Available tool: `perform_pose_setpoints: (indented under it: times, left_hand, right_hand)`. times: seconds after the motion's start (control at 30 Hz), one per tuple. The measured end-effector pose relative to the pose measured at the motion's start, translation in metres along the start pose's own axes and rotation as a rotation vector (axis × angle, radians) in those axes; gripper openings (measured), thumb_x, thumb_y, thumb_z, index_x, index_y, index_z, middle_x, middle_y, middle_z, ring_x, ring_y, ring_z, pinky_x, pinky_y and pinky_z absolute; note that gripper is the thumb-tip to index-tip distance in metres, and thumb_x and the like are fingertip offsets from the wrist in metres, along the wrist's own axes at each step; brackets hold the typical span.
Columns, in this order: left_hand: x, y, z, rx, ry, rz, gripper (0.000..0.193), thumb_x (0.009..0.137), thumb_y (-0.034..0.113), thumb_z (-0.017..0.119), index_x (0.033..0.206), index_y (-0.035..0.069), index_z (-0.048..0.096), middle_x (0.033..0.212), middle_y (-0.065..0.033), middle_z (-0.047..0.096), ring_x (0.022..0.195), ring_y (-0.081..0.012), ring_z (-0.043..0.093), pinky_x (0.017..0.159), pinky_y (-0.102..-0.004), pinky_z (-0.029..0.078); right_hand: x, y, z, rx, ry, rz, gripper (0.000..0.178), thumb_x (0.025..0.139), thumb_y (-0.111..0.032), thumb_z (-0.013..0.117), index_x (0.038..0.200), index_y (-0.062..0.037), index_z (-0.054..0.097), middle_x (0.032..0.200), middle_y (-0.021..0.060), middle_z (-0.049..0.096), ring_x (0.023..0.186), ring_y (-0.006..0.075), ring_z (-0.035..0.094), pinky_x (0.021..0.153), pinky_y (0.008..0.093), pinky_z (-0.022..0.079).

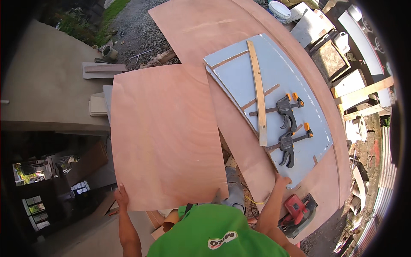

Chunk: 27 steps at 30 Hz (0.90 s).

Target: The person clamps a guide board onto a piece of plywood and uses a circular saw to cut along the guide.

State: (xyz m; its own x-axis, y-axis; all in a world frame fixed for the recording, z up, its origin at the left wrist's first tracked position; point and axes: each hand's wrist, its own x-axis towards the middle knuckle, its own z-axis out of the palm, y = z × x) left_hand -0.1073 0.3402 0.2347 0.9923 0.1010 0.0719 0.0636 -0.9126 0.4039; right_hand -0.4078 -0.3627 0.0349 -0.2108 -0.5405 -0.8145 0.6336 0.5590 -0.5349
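Note:
A loose rectangular plywood sheet (167,137) fills the middle left, in front of me. My left hand (121,195) is closed on its near left edge, the thumb side showing. Off to the right, my right hand (282,180) grips the near corner of a light blue panel (295,141), its fingers partly hidden. That panel lies on a larger plywood sheet (244,160). On top of it rest a long wooden strip (257,92) and two black and orange bar clamps (287,109), one nearer me than the other.
A red and black circular saw (296,210) sits on the large sheet, near my right forearm. Wood pieces and scrap boards (359,94) crowd the far right. Small board offcuts (98,105) lie at the left. Gravel (141,30) and a bucket (110,52) are beyond.

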Motion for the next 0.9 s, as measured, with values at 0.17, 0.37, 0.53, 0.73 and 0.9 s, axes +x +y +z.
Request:
perform_pose_setpoints:
  times: [0.17,0.37,0.53,0.73,0.9]
  left_hand:
    - [-0.01,0.011,-0.018,0.131,-0.024,-0.065,0.056,0.1,0.038,0.046,0.076,-0.012,0.053,0.066,-0.0281,0.052,0.059,-0.0333,0.052,0.057,-0.0454,0.038]
    - [-0.009,0.016,-0.007,0.021,-0.152,-0.131,0.055,0.101,0.037,0.044,0.077,-0.011,0.053,0.064,-0.0236,0.052,0.059,-0.0272,0.051,0.057,-0.0437,0.039]
    - [-0.017,-0.002,-0.008,0.033,-0.079,-0.153,0.057,0.099,0.041,0.047,0.075,-0.011,0.055,0.061,-0.0218,0.053,0.057,-0.0278,0.051,0.058,-0.0462,0.04]
    - [-0.015,0.006,0.004,-0.048,-0.126,-0.171,0.057,0.099,0.04,0.048,0.074,-0.01,0.055,0.06,-0.0227,0.053,0.057,-0.0274,0.052,0.057,-0.0446,0.039]
    - [-0.01,0.007,0.004,-0.026,-0.173,-0.201,0.057,0.098,0.04,0.05,0.072,-0.01,0.054,0.059,-0.0201,0.051,0.058,-0.0238,0.051,0.057,-0.0441,0.039]
  right_hand:
    - [-0.024,0.003,0.004,0.175,-0.083,0.163,0.066,0.096,-0.054,0.035,0.141,-0.0066,0.042,0.146,0.0106,0.044,0.132,0.0349,0.04,0.109,0.0574,0.033]
    - [-0.075,-0.008,0.017,-0.085,-0.055,0.057,0.071,0.094,-0.059,0.038,0.139,-0.0039,0.043,0.145,0.0148,0.043,0.129,0.0367,0.044,0.103,0.0587,0.041]
    - [-0.107,-0.018,0.008,-0.803,-0.201,-0.24,0.075,0.091,-0.054,0.057,0.132,0.0073,0.042,0.131,0.0257,0.047,0.117,0.0328,0.055,0.096,0.0473,0.05]
    - [-0.154,0.043,0.011,-1.347,-0.663,0.07,0.051,0.092,-0.045,0.063,0.103,0.004,0.059,0.085,0.01,0.062,0.076,0.0229,0.067,0.06,0.0343,0.057]
    - [-0.15,0.165,0.04,-1.746,-1.105,-0.374,0.053,0.095,-0.045,0.056,0.087,0.0074,0.062,0.071,0.0089,0.062,0.07,0.0141,0.058,0.065,0.0306,0.047]
